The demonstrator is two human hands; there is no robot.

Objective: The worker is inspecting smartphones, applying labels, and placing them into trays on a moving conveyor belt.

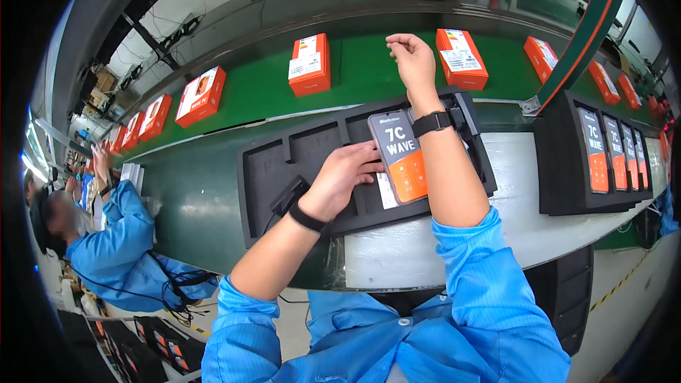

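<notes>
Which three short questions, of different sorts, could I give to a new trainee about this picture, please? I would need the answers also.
1. Multiple choice: which thing is the left hand closest to?
A) the slanted post
B) the phone at the black tray
C) the watch on the other wrist

2. True or false: the right hand grips the phone.

3. Fill in the colour: the orange boxes stand on a ____ surface.

Key:
1. B
2. False; its fingers are away from the phone, farther up the picture.
3. Green
</notes>
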